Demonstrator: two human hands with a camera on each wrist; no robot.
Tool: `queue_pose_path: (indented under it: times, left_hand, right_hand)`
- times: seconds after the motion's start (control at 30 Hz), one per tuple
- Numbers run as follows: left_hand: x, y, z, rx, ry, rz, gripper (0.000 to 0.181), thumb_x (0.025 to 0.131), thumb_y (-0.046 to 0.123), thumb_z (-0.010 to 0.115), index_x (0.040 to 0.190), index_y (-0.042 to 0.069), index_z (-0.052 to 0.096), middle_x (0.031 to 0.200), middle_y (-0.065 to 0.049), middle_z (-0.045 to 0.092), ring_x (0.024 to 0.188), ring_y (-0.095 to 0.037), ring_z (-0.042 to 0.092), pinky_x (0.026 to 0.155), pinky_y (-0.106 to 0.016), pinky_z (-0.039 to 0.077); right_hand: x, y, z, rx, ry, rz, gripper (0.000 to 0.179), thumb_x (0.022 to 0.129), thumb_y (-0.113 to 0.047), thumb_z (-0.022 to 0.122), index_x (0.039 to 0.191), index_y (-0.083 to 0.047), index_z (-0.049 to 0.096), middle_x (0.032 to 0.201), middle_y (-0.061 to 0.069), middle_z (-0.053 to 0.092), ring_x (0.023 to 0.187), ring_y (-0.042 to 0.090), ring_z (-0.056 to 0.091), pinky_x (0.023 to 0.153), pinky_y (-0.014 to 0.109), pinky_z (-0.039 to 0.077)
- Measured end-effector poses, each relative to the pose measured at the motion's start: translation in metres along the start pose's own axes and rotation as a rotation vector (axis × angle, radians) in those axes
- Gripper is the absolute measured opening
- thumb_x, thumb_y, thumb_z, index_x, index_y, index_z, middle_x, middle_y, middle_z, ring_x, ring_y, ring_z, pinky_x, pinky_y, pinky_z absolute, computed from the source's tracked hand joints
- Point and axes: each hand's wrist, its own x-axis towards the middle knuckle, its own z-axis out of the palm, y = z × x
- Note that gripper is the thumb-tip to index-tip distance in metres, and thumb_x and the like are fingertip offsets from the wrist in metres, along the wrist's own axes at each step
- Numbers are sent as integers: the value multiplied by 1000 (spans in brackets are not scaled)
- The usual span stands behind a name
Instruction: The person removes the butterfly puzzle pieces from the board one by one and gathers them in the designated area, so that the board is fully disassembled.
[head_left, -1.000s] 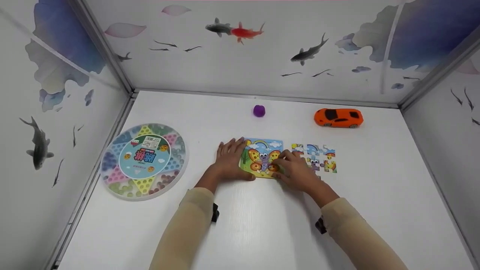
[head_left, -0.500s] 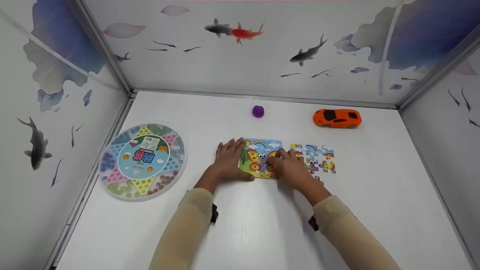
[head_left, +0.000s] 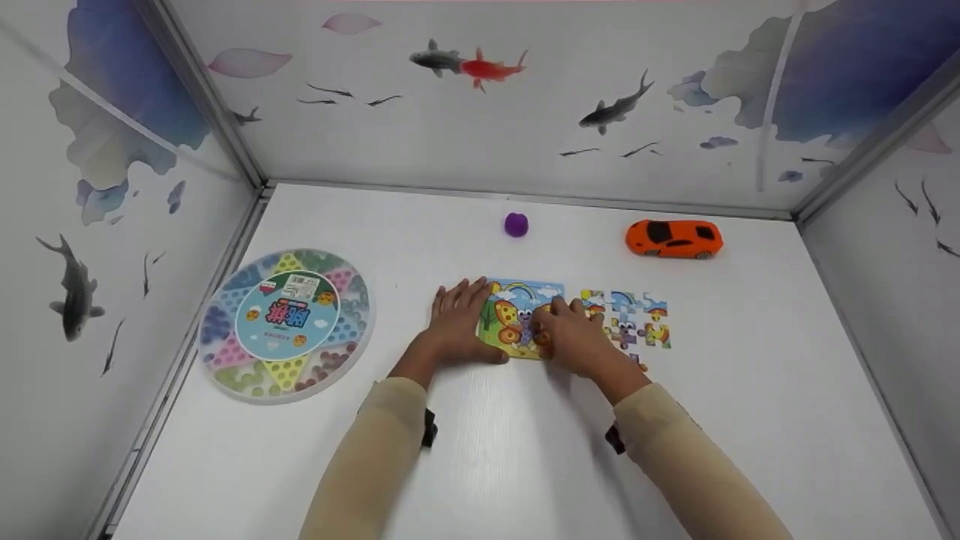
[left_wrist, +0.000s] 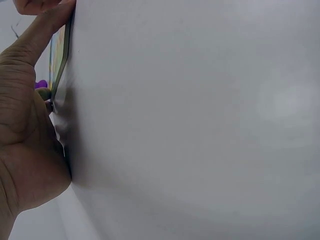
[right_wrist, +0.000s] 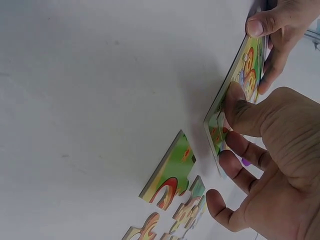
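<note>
A square butterfly jigsaw puzzle [head_left: 517, 289] lies flat on the white table. My left hand [head_left: 459, 324] rests along its left side, fingers spread and thumb at the near edge. In the left wrist view that thumb [left_wrist: 37, 37] reaches the puzzle's edge. Over the lower right part of the puzzle is my right hand [head_left: 581, 337], its fingers bent. The right wrist view has the thumb [right_wrist: 245, 112] and bent fingertips touching the puzzle; whether they pinch a piece is hidden. Loose puzzle pieces [head_left: 656, 330] lie just right of this hand, several partly covered by it.
A round Chinese checkers box [head_left: 289, 322] sits at the left. Behind the puzzle is a small purple object [head_left: 516, 225]. An orange toy car [head_left: 675, 238] stands at the back right. Walls with fish pictures border the table [head_left: 495, 465] at the back and sides.
My right hand has shifted left over the puzzle, from its right edge towards the middle, and more loose pieces show beside it. My left hand has stayed in place.
</note>
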Motion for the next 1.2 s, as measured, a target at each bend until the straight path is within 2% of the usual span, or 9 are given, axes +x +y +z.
queue_pose_path:
  times: [0.23,0.5,0.6,0.9,1.1,1.2]
  left_hand:
    - [2,-4,2,-30,3,17,133,78,62,91,180,23,15,189,2,9,176,-31,0,140,-59,-11]
    - [10,-9,7,-30,-20,-15,136,77,64,91,180,25,11,189,4,5,176,-29,-3,139,-55,-15]
    - [7,-5,3,-26,-16,-6,135,78,63,91,180,23,13,189,2,7,176,-31,-2,140,-57,-13]
    - [-1,0,-2,-21,8,8,131,80,60,91,180,21,17,189,1,10,176,-31,1,140,-58,-10]
    - [0,-1,0,-23,8,20,130,80,61,91,180,20,17,189,0,11,176,-32,2,140,-60,-9]
    - [1,-1,1,-22,5,25,131,80,61,91,180,19,17,188,-1,11,175,-32,2,140,-60,-9]
  right_hand:
    - [3,-2,2,-40,10,-9,53,98,-12,79,147,-25,63,145,15,52,131,41,48,113,82,42]
    - [2,-2,3,-15,14,-30,53,98,-10,79,145,-27,62,150,14,52,135,42,48,117,83,39]
    - [1,-2,2,-11,17,-38,54,97,-7,80,145,-26,61,150,13,51,135,40,49,118,82,40]
    - [-2,2,3,25,20,-56,45,101,-10,78,141,-21,60,150,15,48,135,38,50,118,73,45]
    - [-5,8,7,36,78,-130,30,104,-14,77,131,-20,66,137,15,54,124,35,54,104,63,49]
    - [-7,11,8,47,100,-163,23,106,-17,75,128,-18,68,134,15,55,123,36,56,101,64,48]
